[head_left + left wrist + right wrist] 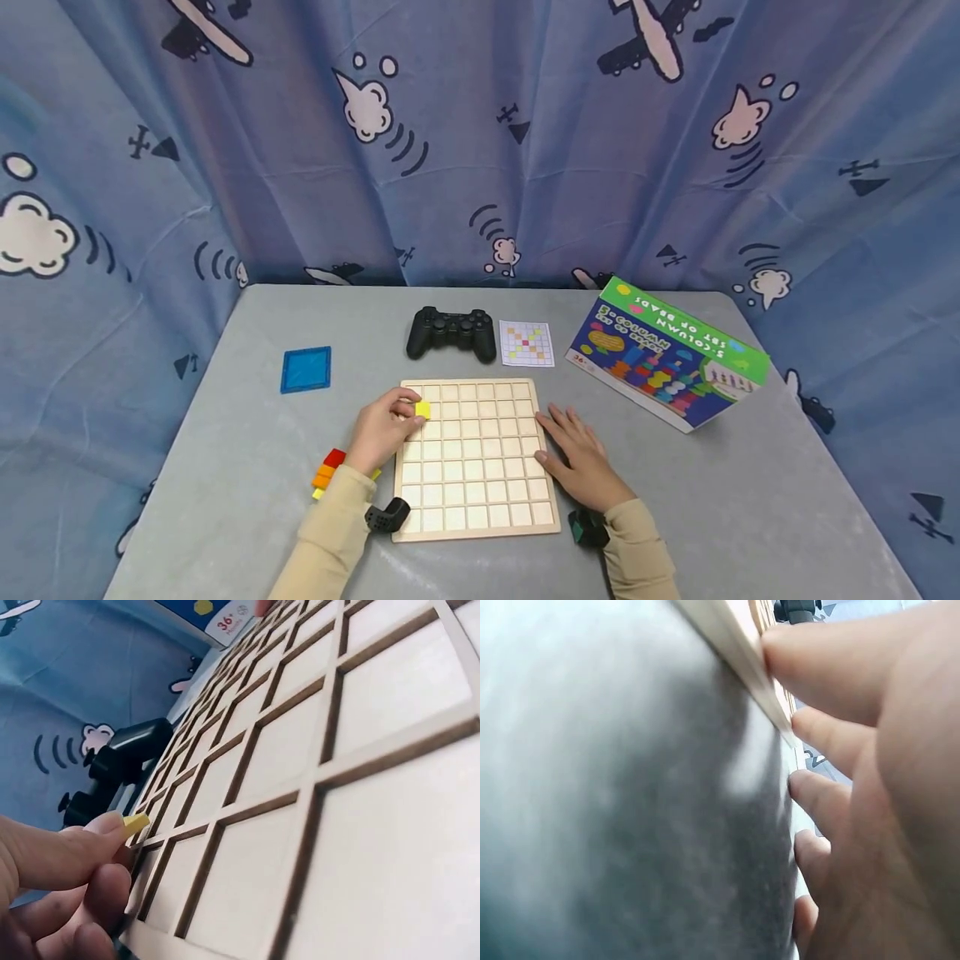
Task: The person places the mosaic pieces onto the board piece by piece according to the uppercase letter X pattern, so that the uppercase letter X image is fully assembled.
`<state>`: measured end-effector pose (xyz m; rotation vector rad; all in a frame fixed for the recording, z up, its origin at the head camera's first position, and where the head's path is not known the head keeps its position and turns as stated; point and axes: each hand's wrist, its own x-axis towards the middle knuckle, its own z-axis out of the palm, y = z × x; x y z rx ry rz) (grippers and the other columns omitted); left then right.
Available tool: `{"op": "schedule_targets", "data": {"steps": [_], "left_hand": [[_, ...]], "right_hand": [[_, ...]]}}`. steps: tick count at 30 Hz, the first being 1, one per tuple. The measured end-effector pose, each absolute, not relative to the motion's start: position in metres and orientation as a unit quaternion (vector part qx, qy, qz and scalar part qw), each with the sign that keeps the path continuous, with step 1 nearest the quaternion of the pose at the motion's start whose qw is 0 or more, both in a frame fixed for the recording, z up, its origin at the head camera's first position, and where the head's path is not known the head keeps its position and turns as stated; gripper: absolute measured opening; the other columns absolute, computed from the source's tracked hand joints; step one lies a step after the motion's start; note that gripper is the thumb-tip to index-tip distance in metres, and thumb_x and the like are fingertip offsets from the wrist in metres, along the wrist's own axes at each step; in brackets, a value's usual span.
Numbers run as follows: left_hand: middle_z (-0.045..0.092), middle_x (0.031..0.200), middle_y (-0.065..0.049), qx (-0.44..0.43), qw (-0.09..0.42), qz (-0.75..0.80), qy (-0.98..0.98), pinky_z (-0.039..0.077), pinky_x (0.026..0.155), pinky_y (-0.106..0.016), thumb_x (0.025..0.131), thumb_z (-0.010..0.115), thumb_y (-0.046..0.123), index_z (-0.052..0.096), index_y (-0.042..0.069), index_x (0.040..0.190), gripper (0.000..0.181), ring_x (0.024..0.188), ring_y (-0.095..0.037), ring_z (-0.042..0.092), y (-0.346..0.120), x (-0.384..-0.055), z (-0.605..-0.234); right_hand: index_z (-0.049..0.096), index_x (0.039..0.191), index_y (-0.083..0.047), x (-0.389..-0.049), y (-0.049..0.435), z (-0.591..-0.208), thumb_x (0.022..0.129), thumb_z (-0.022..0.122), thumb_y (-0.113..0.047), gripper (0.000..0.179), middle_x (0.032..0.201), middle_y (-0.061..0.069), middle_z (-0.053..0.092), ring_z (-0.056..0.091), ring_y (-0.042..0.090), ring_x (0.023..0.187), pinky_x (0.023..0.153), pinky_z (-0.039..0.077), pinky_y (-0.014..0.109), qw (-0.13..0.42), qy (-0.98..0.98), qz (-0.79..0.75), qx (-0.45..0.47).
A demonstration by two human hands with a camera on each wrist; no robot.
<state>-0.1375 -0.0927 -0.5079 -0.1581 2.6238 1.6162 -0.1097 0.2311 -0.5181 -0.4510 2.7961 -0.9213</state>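
Observation:
Between thumb and fingers, my left hand (pixel 384 429) pinches a small yellow square tile (pixel 423 410) over the upper left cells of a wooden grid board (pixel 480 537). In the left wrist view the tile (pixel 136 824) is tilted at the fingertips, near the board's edge; whether it touches the board I cannot tell. My right hand (pixel 581 458) rests at the board's right edge, fingers spread, thumb and a finger touching the frame. Red, orange and yellow tiles (pixel 327 471) lie left of the board, partly hidden by the left forearm.
Behind the board sit a black game controller (pixel 452 333) and a card with a coloured grid pattern (pixel 527 344). A blue square tray (pixel 306 370) lies at the left. The bead-set box (pixel 667 354) stands back right, in front of a blue curtain (pixel 450 167).

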Motion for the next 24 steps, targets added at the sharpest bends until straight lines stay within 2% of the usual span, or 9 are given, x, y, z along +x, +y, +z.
{"op": "schedule_targets", "data": {"steps": [7,18,24], "left_hand": [[0.060,0.081,-0.001,-0.028,0.000,0.455,0.890,0.038,0.064,-0.028,0.078,0.078,0.008,0.068,0.011,0.101,0.025,0.067,-0.015,0.046,-0.084,-0.140,-0.501],[0.053,0.078,0.000,0.011,-0.026,0.387,0.921,0.038,0.064,-0.028,0.078,0.079,0.015,0.070,0.011,0.100,0.024,0.066,-0.015,0.044,-0.080,-0.141,-0.505],[0.052,0.077,0.000,0.010,-0.024,0.387,0.922,0.038,0.063,-0.029,0.078,0.079,0.016,0.071,0.011,0.100,0.024,0.066,-0.015,0.044,-0.079,-0.139,-0.504]], "right_hand": [[0.033,0.150,-0.021,-0.109,0.230,-0.517,0.097,0.054,-0.037,0.059,0.158,0.011,0.022,0.008,0.037,0.146,0.111,0.003,0.061,0.080,0.936,-0.308,-0.148],[0.033,0.150,-0.021,-0.109,0.230,-0.516,0.097,0.055,-0.037,0.059,0.158,0.011,0.022,0.009,0.037,0.146,0.111,0.003,0.061,0.081,0.937,-0.308,-0.144],[0.033,0.150,-0.021,-0.109,0.229,-0.516,0.097,0.055,-0.037,0.060,0.158,0.011,0.022,0.008,0.037,0.146,0.110,0.003,0.062,0.081,0.937,-0.307,-0.145]]}}
